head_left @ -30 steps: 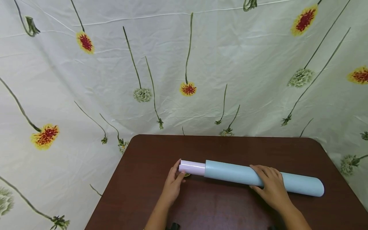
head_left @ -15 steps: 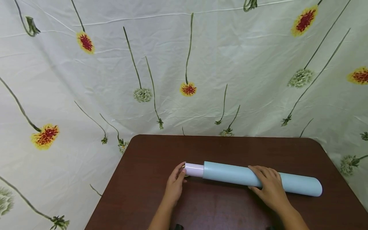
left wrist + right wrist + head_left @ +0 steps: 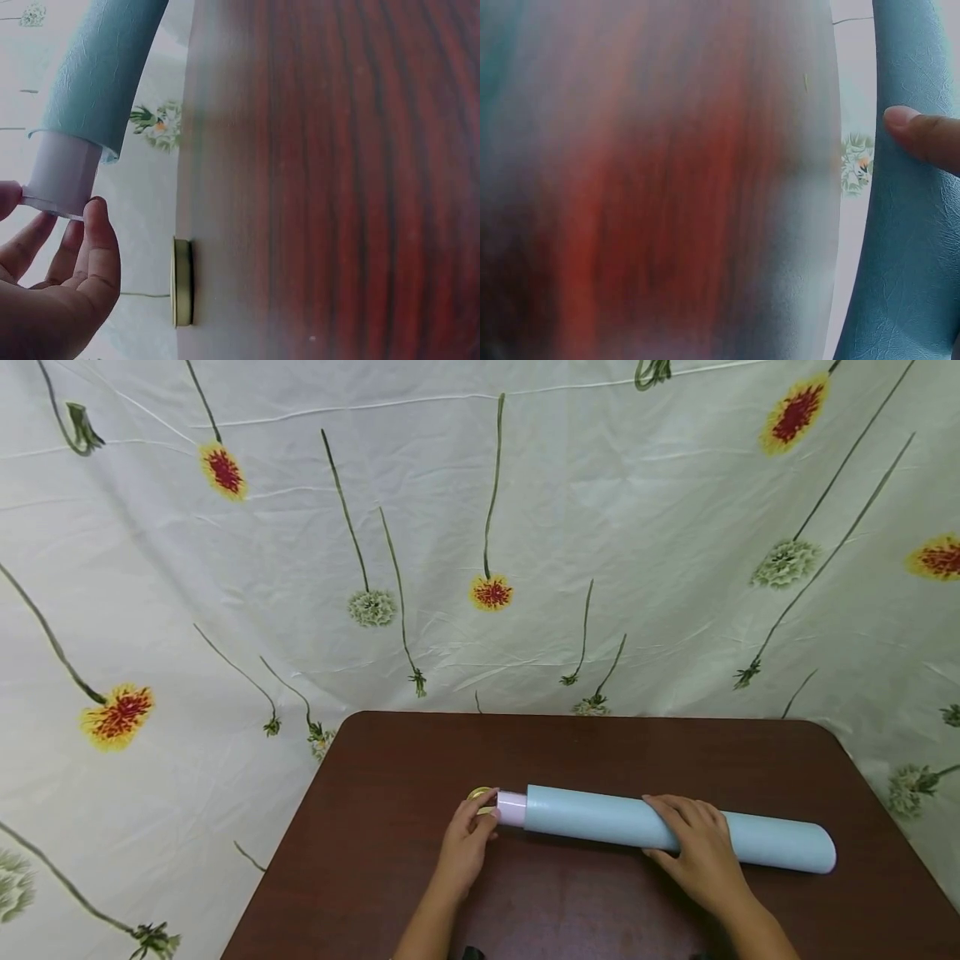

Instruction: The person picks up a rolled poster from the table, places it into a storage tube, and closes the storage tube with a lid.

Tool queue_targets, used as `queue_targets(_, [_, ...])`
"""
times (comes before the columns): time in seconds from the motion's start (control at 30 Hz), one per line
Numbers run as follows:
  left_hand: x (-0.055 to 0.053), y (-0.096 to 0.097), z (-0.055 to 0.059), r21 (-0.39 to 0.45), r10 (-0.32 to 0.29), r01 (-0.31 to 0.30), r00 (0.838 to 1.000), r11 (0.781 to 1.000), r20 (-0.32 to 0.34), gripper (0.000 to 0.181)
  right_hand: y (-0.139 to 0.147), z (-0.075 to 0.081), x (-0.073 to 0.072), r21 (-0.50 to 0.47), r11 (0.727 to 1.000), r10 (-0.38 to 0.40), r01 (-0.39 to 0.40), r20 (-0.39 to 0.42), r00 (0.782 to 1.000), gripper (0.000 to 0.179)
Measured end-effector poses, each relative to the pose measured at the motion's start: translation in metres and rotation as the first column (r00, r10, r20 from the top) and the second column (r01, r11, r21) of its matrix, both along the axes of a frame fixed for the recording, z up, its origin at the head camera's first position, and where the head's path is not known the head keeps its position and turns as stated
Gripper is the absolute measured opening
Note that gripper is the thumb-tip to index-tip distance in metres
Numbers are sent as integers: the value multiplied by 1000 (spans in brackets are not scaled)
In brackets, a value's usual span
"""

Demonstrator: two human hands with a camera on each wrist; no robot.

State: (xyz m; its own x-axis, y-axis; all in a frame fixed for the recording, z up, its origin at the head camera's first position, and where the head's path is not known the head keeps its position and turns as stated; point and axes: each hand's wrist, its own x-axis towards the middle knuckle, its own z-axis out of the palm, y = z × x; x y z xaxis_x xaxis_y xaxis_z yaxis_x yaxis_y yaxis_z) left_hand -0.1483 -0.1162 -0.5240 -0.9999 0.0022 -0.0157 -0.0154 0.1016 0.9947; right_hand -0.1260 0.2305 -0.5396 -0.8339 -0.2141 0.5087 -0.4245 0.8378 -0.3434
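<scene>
Left hand is pinching the lilac roll's protruding end, right hand is gripping the blue tube around it.

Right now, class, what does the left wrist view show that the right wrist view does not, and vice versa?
Only the left wrist view: the left hand gripping the lilac cylinder, and a round gold object on the table.
Only the right wrist view: part of the right hand, touching the blue tube.
Both: blue tube, table, flowered cloth.
</scene>
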Motion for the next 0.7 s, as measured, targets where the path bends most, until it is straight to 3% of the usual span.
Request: queue_targets(0.7, [3,10,-7,-29,-98,98,995,995,-10,41,-3,-2,1,10,1000,-4,4,0,1000,92])
